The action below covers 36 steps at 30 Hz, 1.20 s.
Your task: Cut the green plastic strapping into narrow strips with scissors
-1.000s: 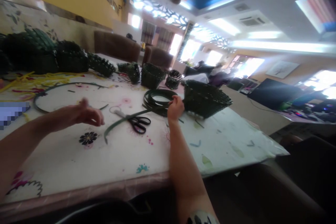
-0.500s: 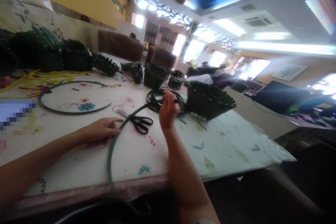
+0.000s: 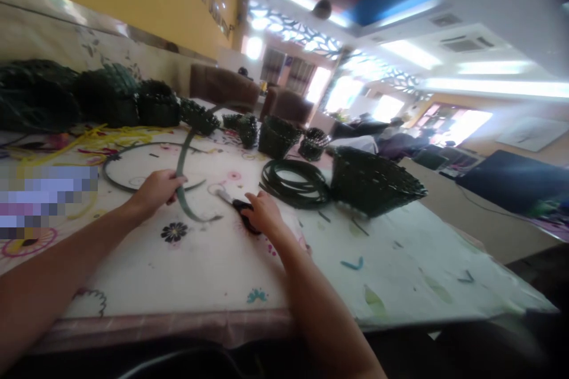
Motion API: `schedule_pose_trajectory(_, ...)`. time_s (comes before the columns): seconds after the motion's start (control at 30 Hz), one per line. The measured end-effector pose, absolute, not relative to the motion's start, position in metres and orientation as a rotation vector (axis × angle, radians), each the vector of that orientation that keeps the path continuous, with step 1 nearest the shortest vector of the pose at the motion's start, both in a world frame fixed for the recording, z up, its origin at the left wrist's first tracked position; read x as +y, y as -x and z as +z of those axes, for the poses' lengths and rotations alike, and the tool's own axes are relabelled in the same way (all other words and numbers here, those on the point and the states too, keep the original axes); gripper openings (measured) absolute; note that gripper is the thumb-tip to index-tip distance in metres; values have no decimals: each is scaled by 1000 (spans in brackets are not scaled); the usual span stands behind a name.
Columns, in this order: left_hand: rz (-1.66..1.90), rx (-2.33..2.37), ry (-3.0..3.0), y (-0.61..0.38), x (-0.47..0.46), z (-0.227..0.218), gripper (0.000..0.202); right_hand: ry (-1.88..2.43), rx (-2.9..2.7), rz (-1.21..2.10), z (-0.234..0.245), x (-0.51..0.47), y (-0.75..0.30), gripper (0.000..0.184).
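My left hand (image 3: 155,189) is closed round a long dark green strip (image 3: 183,157) that curves up and away from it over the table. My right hand (image 3: 263,213) rests on the black-handled scissors (image 3: 240,207) lying on the flowered tablecloth (image 3: 200,260), fingers curled over the handles. A coil of green strip (image 3: 294,182) lies just beyond the right hand. A large dark woven basket (image 3: 376,180) sits to the right of the coil.
Several smaller dark woven baskets (image 3: 278,136) stand at the far side, with a heap of them at the far left (image 3: 80,95). A green hoop (image 3: 133,166) and yellow strands (image 3: 89,136) lie left. The table's front edge (image 3: 178,323) is close; the right edge drops off.
My right hand let go of the strip near the coil and came down onto the scissors. My left hand lifted the strip so it now stands upward.
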<state>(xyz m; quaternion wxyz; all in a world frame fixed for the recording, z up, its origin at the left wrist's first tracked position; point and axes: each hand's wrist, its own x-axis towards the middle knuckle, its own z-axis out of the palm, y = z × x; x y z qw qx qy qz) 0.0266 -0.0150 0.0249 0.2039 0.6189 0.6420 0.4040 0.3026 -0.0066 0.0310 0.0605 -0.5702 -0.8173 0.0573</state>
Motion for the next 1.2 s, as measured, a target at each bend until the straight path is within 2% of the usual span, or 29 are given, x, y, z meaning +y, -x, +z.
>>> schedule_pose_trajectory(0.17, 1260, 1951, -1406, -9, -1, 26, 24, 1708, -2579, 194, 37, -13, -301, 35)
schedule_pose_trajectory(0.37, 1383, 2034, -1305, 6, 6, 29, 24, 1792, -2571, 124, 46, -25, -297, 44)
schedule_pose_trajectory(0.57, 1488, 2130, -1284, 20, 10, 32, 21, 1868, -2587, 211, 48, -30, -294, 34)
schedule_pose_trajectory(0.77, 1604, 2224, -1326, 31, 12, 34, 21, 1814, -2608, 242, 47, -29, -297, 48)
schedule_pose_trajectory(0.97, 1784, 2258, -1388, 39, 9, 40, 20, 1781, -2528, 374, 45, -20, -301, 49)
schedule_pose_trajectory(1.03, 1829, 2251, -1406, 41, 8, 41, 19, 1728, -2555, 413, 43, -19, -302, 44)
schedule_pose_trajectory(1.2, 1902, 2239, -1415, 43, 6, 46, 15, 1729, -2589, 347, 41, -18, -303, 17)
